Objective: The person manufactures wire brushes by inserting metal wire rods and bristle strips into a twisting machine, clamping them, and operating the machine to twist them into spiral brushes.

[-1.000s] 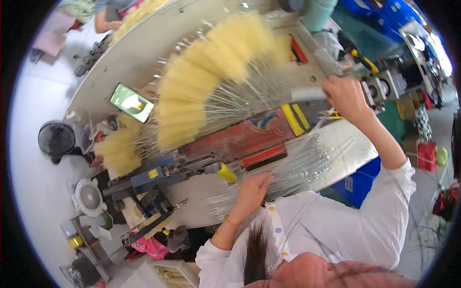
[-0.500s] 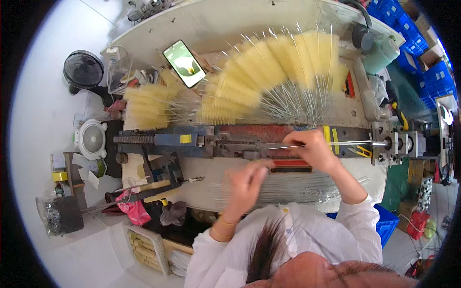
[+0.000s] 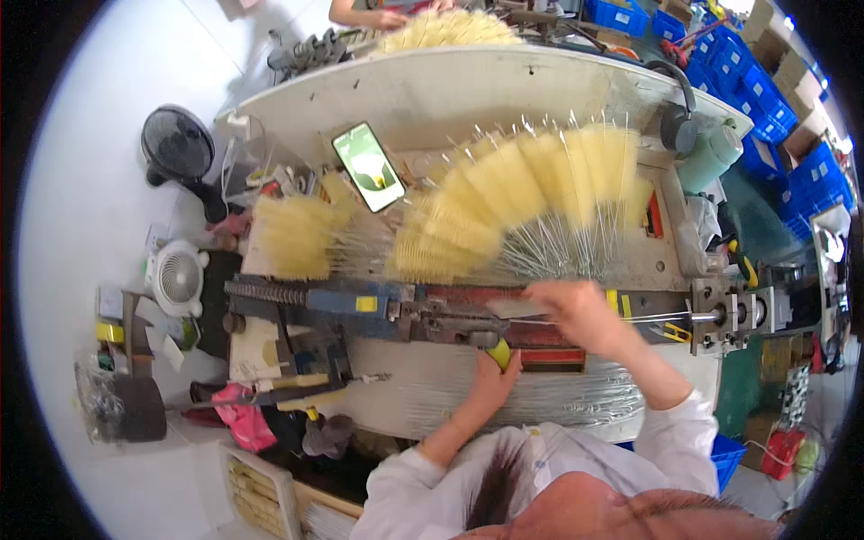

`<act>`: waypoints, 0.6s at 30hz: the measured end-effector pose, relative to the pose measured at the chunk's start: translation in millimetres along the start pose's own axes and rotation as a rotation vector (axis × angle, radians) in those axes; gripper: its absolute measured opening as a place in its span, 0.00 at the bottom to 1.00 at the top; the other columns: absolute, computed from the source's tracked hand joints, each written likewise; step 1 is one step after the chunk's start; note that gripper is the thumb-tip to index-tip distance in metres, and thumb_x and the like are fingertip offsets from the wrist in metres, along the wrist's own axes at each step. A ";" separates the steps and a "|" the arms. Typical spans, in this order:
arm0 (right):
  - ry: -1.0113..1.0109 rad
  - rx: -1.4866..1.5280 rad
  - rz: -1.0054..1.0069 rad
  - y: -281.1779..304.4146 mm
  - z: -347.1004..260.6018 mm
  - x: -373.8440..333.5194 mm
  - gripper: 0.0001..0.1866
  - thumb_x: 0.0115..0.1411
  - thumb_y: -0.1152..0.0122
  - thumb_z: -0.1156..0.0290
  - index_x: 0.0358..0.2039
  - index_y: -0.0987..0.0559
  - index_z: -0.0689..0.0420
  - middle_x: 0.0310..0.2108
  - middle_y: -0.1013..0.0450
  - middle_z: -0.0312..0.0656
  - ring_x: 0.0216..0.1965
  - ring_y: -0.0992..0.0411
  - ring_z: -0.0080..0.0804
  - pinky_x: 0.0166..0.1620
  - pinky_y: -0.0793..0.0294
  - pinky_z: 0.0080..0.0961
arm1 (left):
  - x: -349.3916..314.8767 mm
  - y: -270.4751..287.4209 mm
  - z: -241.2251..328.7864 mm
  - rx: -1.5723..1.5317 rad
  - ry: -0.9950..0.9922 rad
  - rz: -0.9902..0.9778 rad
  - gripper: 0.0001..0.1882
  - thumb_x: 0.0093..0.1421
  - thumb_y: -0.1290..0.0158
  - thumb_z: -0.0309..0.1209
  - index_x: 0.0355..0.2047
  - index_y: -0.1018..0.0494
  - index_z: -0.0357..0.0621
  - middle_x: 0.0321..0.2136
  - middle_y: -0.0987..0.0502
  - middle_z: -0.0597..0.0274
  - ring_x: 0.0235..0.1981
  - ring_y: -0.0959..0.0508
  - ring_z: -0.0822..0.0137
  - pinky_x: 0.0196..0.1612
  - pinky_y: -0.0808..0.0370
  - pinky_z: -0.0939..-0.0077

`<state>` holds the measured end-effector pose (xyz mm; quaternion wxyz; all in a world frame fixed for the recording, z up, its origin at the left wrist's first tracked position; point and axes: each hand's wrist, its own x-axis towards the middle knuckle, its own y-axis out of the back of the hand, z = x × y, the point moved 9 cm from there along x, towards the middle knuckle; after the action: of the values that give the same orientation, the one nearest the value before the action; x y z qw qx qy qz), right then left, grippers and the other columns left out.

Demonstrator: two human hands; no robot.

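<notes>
My left hand (image 3: pixel 493 382) is closed round a yellow-green knob (image 3: pixel 500 354) at the front edge of the long metal machine (image 3: pixel 337 307). Over the machine's red section, my right hand (image 3: pixel 580 315) is bent with its fingers together on a pale, blurred strip (image 3: pixel 517 309) that looks like bristles. Two thin metal wires (image 3: pixel 657 318) run from beneath that hand to the chuck (image 3: pixel 707 317) at the right end. Behind the machine lies a fan of yellow bristle brushes (image 3: pixel 486 202) with twisted wire stems.
More brushes (image 3: pixel 292 236) lie at the left, near a lit phone (image 3: pixel 369 166). Loose wires (image 3: pixel 540 405) cover the table's front. Two fans (image 3: pixel 177 144) stand at the left; a green bottle (image 3: pixel 713 159) stands back right. Another person's hands (image 3: pixel 382 18) show beyond the partition.
My left hand has moved from a blurred position before the machine onto the knob. A pale strip now shows at my right fingers. The view has tilted up, showing another person's hands.
</notes>
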<state>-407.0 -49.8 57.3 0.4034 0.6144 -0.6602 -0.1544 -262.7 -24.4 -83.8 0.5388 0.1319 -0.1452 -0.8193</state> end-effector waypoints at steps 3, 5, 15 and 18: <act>-0.356 -0.536 0.102 52.5 46.5 29.0 0.04 0.49 0.42 0.75 0.26 0.27 0.58 0.20 0.28 0.49 0.24 0.27 0.47 0.27 0.28 0.38 | -13.3 -3.4 -42.8 -0.069 0.218 -0.167 0.14 0.61 0.52 0.35 0.40 0.33 0.36 0.32 0.28 0.53 0.35 0.30 0.57 0.42 0.35 0.63; -0.380 -0.683 0.121 61.4 81.3 26.5 0.06 0.46 0.41 0.73 0.23 0.29 0.57 0.19 0.29 0.47 0.22 0.28 0.46 0.25 0.28 0.37 | -10.1 -2.7 -38.6 0.177 -0.079 -0.121 0.24 0.58 0.48 0.39 0.48 0.38 0.34 0.38 0.28 0.44 0.38 0.28 0.44 0.41 0.31 0.60; -0.166 -0.574 0.087 37.0 70.2 42.0 0.08 0.48 0.39 0.70 0.25 0.28 0.56 0.20 0.27 0.46 0.23 0.28 0.46 0.25 0.28 0.38 | -82.8 38.0 -36.3 0.760 -0.225 -0.208 0.34 0.54 0.47 0.38 0.60 0.45 0.47 0.63 0.51 0.52 0.63 0.51 0.47 0.61 0.53 0.48; -0.204 -0.590 0.018 33.3 102.3 47.9 0.08 0.49 0.39 0.69 0.24 0.28 0.57 0.19 0.28 0.46 0.22 0.28 0.47 0.25 0.29 0.38 | -78.9 69.1 -31.1 0.443 -0.155 -0.068 0.35 0.54 0.46 0.36 0.60 0.47 0.42 0.62 0.50 0.46 0.63 0.51 0.45 0.61 0.52 0.50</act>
<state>-499.9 -117.9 32.9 0.4974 0.4465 -0.6293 -0.3965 -162.4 19.3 -81.5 0.4559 0.1883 -0.3580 -0.7928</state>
